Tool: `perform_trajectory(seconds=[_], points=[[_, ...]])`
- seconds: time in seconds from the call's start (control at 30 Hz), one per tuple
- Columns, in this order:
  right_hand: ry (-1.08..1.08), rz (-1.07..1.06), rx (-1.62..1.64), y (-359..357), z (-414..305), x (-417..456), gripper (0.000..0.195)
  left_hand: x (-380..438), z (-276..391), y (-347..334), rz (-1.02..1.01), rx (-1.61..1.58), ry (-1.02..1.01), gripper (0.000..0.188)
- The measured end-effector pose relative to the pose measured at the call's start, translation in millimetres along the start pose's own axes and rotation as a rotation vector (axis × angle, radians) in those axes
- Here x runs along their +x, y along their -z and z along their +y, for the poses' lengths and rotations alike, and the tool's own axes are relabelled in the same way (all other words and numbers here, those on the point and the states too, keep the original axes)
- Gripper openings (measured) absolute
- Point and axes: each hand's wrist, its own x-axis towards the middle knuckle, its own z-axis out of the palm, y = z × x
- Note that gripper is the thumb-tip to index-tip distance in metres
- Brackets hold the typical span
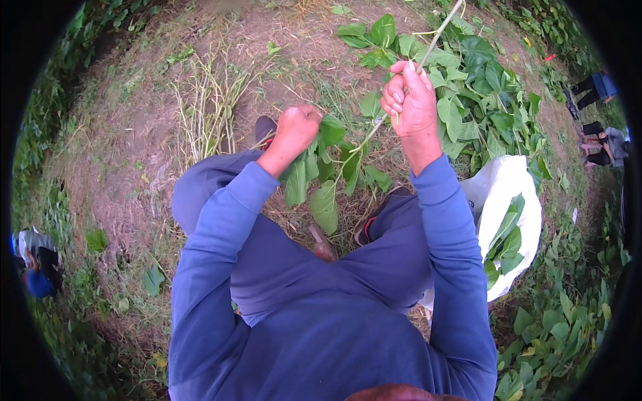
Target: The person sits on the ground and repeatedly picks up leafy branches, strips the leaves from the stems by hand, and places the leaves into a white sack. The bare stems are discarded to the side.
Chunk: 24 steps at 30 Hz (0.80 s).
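My right hand (411, 103) grips a leafy branch (377, 126), pinching it between thumb and fingers. The stem slants from beyond the top edge down to the left, and its lower end bears broad leaves between my knees. In a closed fist, my left hand (295, 131) holds several green leaves (297, 183) that hang below it. Some of them overlap the branch's leaves, so I cannot tell which are still attached. By my right forearm, a white sack (529, 225) stands with its mouth agape, and loose leaves (509, 243) lie inside.
A heap of leafy branches (481, 90) lies beyond my right hand. Bare stripped stems (205, 110) are piled ahead of my left knee. Other people sit or stand at the far left (37, 263) and far right (604, 145). Low leafy plants (551, 321) border the ground.
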Motion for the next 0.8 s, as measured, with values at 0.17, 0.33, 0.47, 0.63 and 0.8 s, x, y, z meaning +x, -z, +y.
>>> perform_trajectory(seconds=[0.17, 0.33, 0.47, 0.63, 0.8], points=[[-0.014, -0.017, 0.005, -4, 5, 0, 0.022, -10, 44, 3, 0.213, -0.253, -0.264, 0.015], [0.003, -0.023, -0.022, -8, 18, 3, 0.023, -21, 59, -11, 0.205, -0.023, -0.644, 0.008], [-0.019, -0.036, -0.001, -10, 16, 6, 0.024, -12, 15, -29, -0.017, 0.364, -0.555, 0.007], [0.008, -0.049, -0.031, -8, 11, 10, 0.023, -7, 12, -11, 0.078, 0.35, -0.493, 0.012], [0.07, -0.041, -0.115, -6, 9, 9, 0.024, -2, 15, -10, 0.14, 0.329, -0.455, 0.015]])
